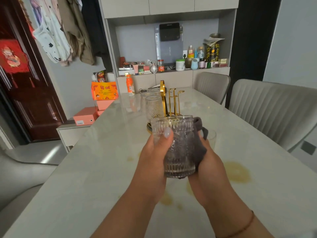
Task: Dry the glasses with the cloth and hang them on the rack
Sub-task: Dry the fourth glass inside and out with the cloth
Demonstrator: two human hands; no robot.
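Head view: left hand point(155, 152) grips ribbed glass point(176, 145); right hand point(208, 157) wraps grey cloth point(197, 143) round it. Drying step; next, upend onto gold rack point(173, 98).

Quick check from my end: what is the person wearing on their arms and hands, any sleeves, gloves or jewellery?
Both forearms are bare, with no sleeves or gloves in view. The right hand side has a thin reddish-brown cord bracelet around the wrist. On the left hand, the thumbnail is long and painted a pale lilac-grey. No rings or watch are visible.
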